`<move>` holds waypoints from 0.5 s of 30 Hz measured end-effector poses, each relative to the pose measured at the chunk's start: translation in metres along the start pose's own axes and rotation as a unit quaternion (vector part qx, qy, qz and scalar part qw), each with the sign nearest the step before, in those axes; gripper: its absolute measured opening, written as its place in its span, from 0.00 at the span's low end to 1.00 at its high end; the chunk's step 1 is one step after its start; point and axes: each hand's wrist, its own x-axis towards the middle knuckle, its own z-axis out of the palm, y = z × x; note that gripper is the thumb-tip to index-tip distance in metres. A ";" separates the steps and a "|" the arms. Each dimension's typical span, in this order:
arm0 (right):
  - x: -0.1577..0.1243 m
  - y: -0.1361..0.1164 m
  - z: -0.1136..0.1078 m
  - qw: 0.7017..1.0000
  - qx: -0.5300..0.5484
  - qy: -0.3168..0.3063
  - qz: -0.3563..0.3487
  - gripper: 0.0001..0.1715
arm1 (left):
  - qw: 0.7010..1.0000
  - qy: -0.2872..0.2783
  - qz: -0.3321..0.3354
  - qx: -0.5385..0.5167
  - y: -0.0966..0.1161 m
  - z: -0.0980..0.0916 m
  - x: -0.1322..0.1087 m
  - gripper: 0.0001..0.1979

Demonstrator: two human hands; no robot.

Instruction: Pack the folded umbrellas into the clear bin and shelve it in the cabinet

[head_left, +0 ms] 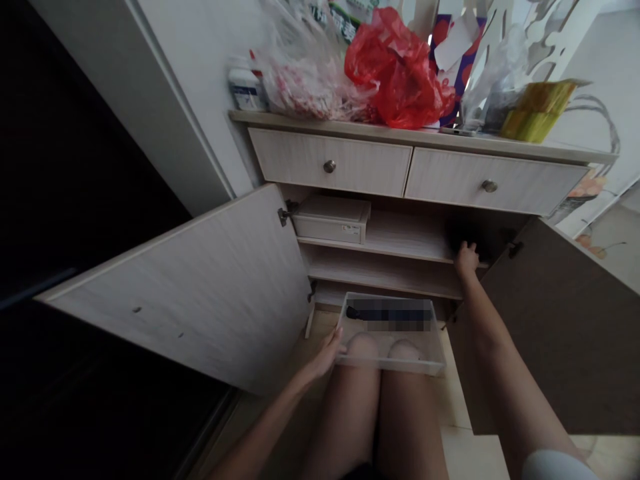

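Note:
My left hand grips the left side of a clear plastic tray, which rests across my knees. A long dark object lies along its far side, mostly blurred out. My right hand reaches into the right end of the open cabinet, at the front edge of the upper shelf. Its fingers bend against a black thing in the shadow there, whose kind I cannot make out. A white box sits at the left end of that same shelf.
The left door and right door stand wide on either side of me. Two drawers with round knobs run above. On top are a red plastic bag, a clear bag, a white bottle and a yellow container.

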 end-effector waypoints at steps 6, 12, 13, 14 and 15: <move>-0.013 0.021 -0.003 1.000 0.024 -0.013 0.002 0.27 | 1.000 -0.001 -0.014 -0.026 0.003 0.003 0.000 0.53; -0.019 0.023 -0.014 0.975 0.214 0.010 0.067 0.24 | 1.000 -0.009 -0.003 -0.023 0.007 0.005 -0.005 0.51; -0.022 0.023 -0.016 0.959 0.272 0.025 0.078 0.22 | 1.000 -0.009 -0.005 -0.025 0.006 0.004 -0.004 0.51; -0.027 0.024 -0.019 0.938 0.335 0.032 0.079 0.22 | 1.000 -0.008 -0.009 -0.026 0.004 0.003 -0.003 0.51; -0.034 0.026 -0.021 0.914 0.399 0.027 0.069 0.22 | 0.999 -0.014 -0.009 -0.029 0.002 0.003 -0.002 0.51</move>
